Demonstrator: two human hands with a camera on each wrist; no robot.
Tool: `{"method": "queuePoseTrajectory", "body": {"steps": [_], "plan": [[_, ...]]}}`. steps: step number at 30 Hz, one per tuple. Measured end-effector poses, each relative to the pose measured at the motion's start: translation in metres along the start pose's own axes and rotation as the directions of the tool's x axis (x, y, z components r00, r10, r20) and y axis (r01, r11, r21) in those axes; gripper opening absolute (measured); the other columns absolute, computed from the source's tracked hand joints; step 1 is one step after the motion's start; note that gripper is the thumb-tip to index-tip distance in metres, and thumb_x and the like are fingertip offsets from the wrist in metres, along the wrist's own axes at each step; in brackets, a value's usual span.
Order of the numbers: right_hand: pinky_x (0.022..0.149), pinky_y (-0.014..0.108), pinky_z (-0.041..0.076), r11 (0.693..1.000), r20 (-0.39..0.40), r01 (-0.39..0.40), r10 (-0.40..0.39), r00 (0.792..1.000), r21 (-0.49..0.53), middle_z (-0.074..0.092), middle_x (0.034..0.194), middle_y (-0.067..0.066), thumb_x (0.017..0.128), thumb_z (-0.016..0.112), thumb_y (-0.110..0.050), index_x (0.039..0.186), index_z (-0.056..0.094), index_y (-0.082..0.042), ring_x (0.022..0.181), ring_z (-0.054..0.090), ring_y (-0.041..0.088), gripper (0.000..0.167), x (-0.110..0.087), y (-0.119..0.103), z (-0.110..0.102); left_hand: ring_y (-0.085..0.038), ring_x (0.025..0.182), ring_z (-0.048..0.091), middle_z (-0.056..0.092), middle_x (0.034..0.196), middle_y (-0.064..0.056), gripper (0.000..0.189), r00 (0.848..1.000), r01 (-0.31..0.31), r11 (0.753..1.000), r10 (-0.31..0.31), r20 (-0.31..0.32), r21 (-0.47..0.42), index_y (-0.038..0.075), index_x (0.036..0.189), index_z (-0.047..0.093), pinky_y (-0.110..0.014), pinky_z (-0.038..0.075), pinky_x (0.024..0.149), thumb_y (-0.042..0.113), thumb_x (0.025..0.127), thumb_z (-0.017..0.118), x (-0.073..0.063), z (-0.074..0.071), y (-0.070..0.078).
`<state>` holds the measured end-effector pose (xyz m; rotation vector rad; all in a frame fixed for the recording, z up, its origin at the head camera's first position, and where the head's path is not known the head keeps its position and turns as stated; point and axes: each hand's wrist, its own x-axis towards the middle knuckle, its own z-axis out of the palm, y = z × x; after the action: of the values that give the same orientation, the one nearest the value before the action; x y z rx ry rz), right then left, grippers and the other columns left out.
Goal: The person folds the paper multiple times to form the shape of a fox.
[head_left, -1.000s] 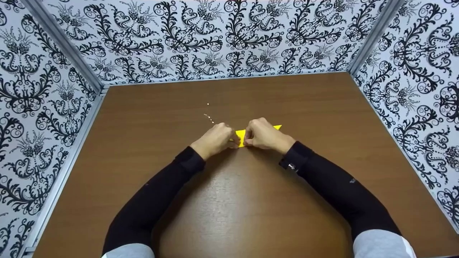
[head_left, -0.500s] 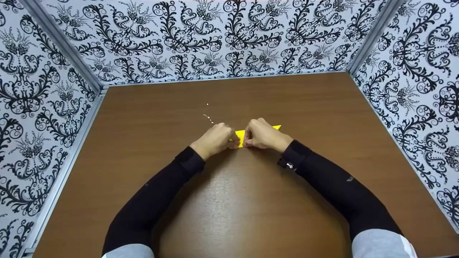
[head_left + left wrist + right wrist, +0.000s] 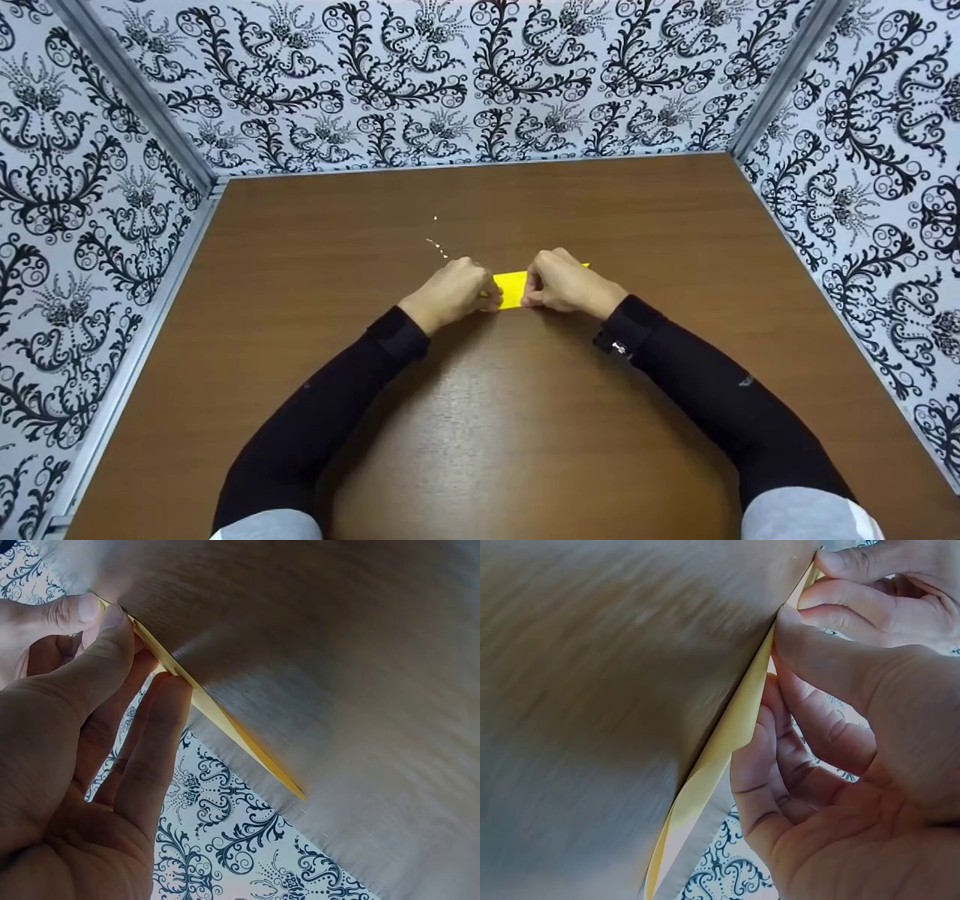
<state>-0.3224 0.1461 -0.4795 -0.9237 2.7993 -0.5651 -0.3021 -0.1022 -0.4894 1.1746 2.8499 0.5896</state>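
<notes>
A folded piece of yellow paper (image 3: 511,289) lies on the brown table, seen between both hands in the head view. My left hand (image 3: 454,291) pinches its left part between thumb and fingers; the left wrist view shows a thin tapering end of the paper (image 3: 240,736) beyond that hand (image 3: 97,735). Farther right, my right hand (image 3: 571,283) pinches the near edge. In the right wrist view, the paper (image 3: 727,731) shows layers parting at its far end, past the right hand (image 3: 847,727). The fingers cover parts of the paper.
Small white specks (image 3: 437,247) lie on the table (image 3: 465,420) beyond the left hand. Patterned black-and-white walls (image 3: 420,82) in grey metal frames enclose the table at the back and both sides.
My right hand has slid a little to the right along the paper, so more yellow shows between the hands. The left hand stays in place.
</notes>
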Motion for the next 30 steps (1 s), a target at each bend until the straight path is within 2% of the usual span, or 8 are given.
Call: {"method": "queuePoseTrajectory", "body": {"steps": [7,14,24,30], "plan": [[0.08,0.036,0.058,0.999,-0.013,-0.025,0.025,1.0,0.025,0.084,0.091,0.006,0.099,0.096,-0.021,0.089,0.089,-0.008,0.082,0.067,0.019,0.017,-0.009,0.009,-0.003,-0.029,0.098,0.085,0.091,0.106,-0.008,0.011,1.0,0.004,1.0,-0.004,-0.002,-0.006,0.008,0.11,0.094,-0.045,0.071,0.096,0.013,0.1,0.094,0.0,0.002,-0.001],[0.079,0.036,0.057,1.0,-0.031,-0.01,0.011,0.999,0.014,0.084,0.095,0.009,0.099,0.096,-0.018,0.095,0.088,-0.004,0.08,0.065,0.02,0.017,-0.018,0.021,-0.007,-0.028,0.099,0.087,0.091,0.107,-0.009,0.013,1.0,-0.012,1.0,0.012,0.0,-0.016,0.007,0.11,0.094,-0.042,0.072,0.095,0.013,0.098,0.095,-0.001,0.001,-0.001],[0.08,0.036,0.057,0.996,-0.03,-0.079,0.08,0.996,0.033,0.083,0.096,0.01,0.102,0.094,-0.021,0.096,0.088,-0.005,0.079,0.063,0.02,0.018,-0.036,0.036,-0.012,-0.026,0.098,0.088,0.091,0.108,-0.01,0.011,1.0,0.007,0.999,-0.007,0.0,-0.036,0.007,0.109,0.093,-0.04,0.073,0.093,0.011,0.1,0.093,-0.002,0.0,0.0],[0.076,0.034,0.052,0.994,-0.05,-0.102,0.104,0.993,0.038,0.081,0.092,0.01,0.103,0.093,-0.02,0.096,0.088,-0.003,0.075,0.06,0.019,0.019,-0.043,0.044,-0.011,-0.027,0.101,0.088,0.091,0.112,-0.01,0.012,1.0,0.015,0.999,-0.014,0.006,-0.035,0.007,0.112,0.093,-0.04,0.073,0.094,0.011,0.1,0.093,-0.003,0.001,0.0]]}}
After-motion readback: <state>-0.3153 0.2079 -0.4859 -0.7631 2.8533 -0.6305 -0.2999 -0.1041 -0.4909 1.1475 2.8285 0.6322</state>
